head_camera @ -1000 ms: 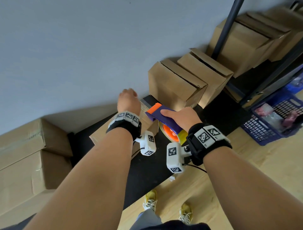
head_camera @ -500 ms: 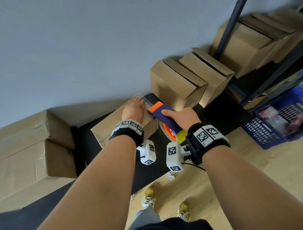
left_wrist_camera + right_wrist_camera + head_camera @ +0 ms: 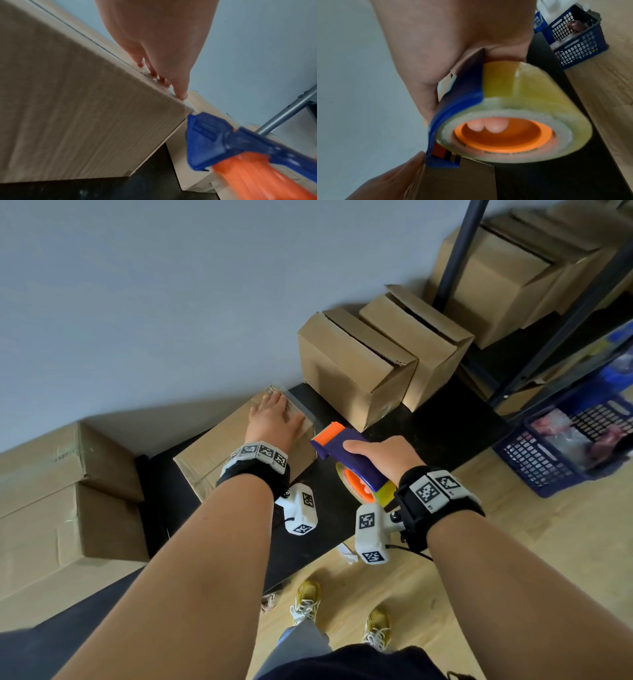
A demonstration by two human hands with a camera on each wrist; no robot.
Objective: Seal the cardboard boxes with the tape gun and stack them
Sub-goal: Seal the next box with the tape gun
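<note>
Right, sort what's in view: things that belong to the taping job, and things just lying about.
In the job:
- box, left hand pressing its top
- tape gun, gripped by right hand
- open boxes by the wall
- stacked boxes

Lying about:
- blue basket
- shelf frame
- paper scrap on the floor

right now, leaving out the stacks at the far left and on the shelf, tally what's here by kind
cardboard box under the left hand: 1
unsealed boxes on the black table: 2
tape gun in the right hand: 1
blue basket: 1
total: 5
</note>
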